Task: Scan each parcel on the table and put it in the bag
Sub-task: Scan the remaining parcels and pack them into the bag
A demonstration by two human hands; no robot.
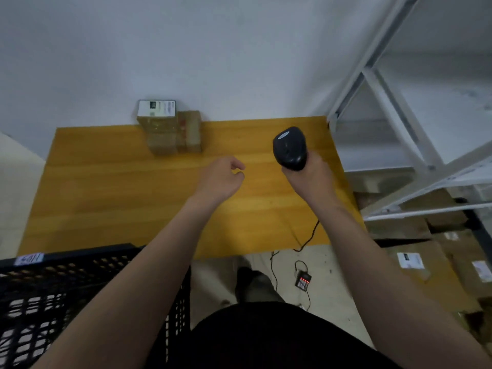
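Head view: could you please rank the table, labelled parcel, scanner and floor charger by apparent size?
1. table
2. labelled parcel and scanner: nearly alike; the scanner, held in the right hand, is nearer the camera, so I won't rank them.
3. charger

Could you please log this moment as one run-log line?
right hand: holds scanner | left hand: empty, over table | labelled parcel, smaller parcel: far edge, untouched

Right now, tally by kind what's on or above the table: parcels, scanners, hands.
Cardboard parcels: 2, the labelled parcel and the plain parcel beside it.
Barcode scanner: 1, held in the right hand.
Hands: 2, the left hand holding nothing.
Total: 5.
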